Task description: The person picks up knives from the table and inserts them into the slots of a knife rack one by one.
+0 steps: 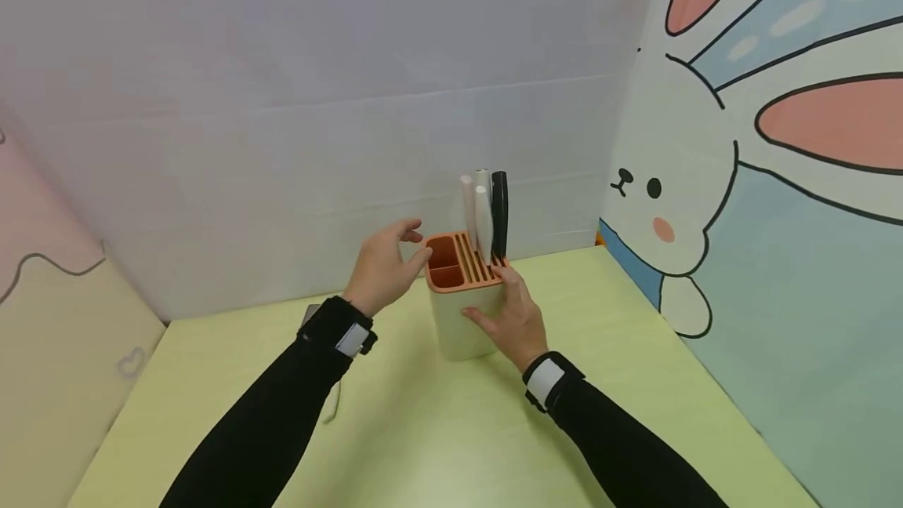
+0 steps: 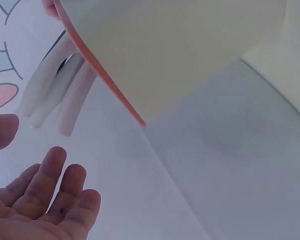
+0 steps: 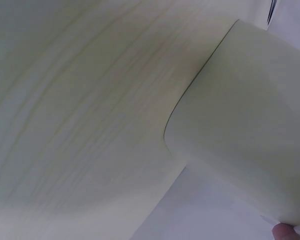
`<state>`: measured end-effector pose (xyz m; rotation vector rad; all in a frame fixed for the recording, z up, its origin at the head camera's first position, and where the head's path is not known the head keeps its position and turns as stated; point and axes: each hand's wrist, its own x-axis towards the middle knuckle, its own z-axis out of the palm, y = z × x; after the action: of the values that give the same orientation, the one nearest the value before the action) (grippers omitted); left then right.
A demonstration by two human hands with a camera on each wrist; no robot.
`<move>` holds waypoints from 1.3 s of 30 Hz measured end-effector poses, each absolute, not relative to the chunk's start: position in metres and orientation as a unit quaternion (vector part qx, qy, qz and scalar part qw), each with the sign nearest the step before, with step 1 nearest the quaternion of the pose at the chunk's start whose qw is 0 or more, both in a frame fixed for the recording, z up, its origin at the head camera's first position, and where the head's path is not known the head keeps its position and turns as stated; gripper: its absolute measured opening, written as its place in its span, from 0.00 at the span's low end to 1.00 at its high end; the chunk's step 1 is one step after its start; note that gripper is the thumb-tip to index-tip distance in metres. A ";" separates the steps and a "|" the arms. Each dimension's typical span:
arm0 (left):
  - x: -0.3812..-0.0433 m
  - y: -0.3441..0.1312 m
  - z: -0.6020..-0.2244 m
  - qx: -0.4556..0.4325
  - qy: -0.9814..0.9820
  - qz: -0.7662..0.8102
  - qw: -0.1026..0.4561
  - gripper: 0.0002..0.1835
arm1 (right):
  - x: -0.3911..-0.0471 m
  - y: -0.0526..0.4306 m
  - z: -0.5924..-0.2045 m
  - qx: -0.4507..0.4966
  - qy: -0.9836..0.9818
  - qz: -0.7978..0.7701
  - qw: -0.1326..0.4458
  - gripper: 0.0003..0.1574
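Observation:
A pale knife holder [image 1: 462,328] with an orange slotted top stands upright on the table. Several knives sit in its slots, with a black handle [image 1: 499,214] and white handles [image 1: 484,226] sticking up. Two open compartments [image 1: 444,253] are on the top's left side. At the holder's right side my right hand [image 1: 518,320] holds the body, thumb across the front face and fingers up by the rim. My left hand [image 1: 384,265] is beside the left rim, fingers spread and loosely bent, holding nothing. The left wrist view shows its fingers [image 2: 52,185] apart from the white handles.
The light yellow-green table [image 1: 416,429] meets a white wall covering [image 1: 317,139] close behind the holder. On the right is a wall with a rabbit drawing [image 1: 663,210]. A dark object [image 1: 310,312] and a pale cord [image 1: 333,404] lie partly hidden by the left forearm.

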<state>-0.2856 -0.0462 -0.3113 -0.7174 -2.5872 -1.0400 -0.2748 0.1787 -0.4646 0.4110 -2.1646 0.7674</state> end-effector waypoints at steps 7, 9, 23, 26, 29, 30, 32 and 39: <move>-0.234 -0.114 -0.323 -0.247 -0.901 -0.315 0.169 0.26 | -0.274 0.181 -0.469 0.157 -0.856 0.307 0.385 0.55; -0.221 -0.132 -0.333 -0.230 -0.909 -0.305 0.167 0.27 | -0.274 0.181 -0.470 0.160 -0.857 0.306 0.382 0.56; -0.178 -0.185 -0.434 -0.167 -0.961 -0.189 0.115 0.34 | -0.269 0.182 -0.469 0.165 -0.855 0.312 0.380 0.55; -0.175 -0.184 -0.454 -0.164 -0.968 -0.176 0.077 0.36 | -0.268 0.181 -0.470 0.162 -0.856 0.312 0.379 0.55; -0.175 -0.182 -0.468 -0.158 -0.973 -0.165 0.040 0.37 | -0.268 0.182 -0.471 0.162 -0.854 0.317 0.379 0.55; -0.175 -0.182 -0.472 -0.156 -0.974 -0.162 0.030 0.37 | -0.267 0.181 -0.471 0.162 -0.853 0.319 0.379 0.55; -0.177 -0.181 -0.480 -0.155 -0.975 -0.157 0.014 0.37 | -0.267 0.181 -0.471 0.163 -0.853 0.321 0.378 0.55; -0.185 -0.177 -0.503 -0.155 -0.980 -0.125 0.015 0.38 | -0.267 0.180 -0.470 0.163 -0.854 0.319 0.378 0.55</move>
<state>-0.1853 -0.1766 -0.5026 -0.4833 -3.0493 -0.3878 -0.2675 0.1801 -0.4705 0.4167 -2.1815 0.8160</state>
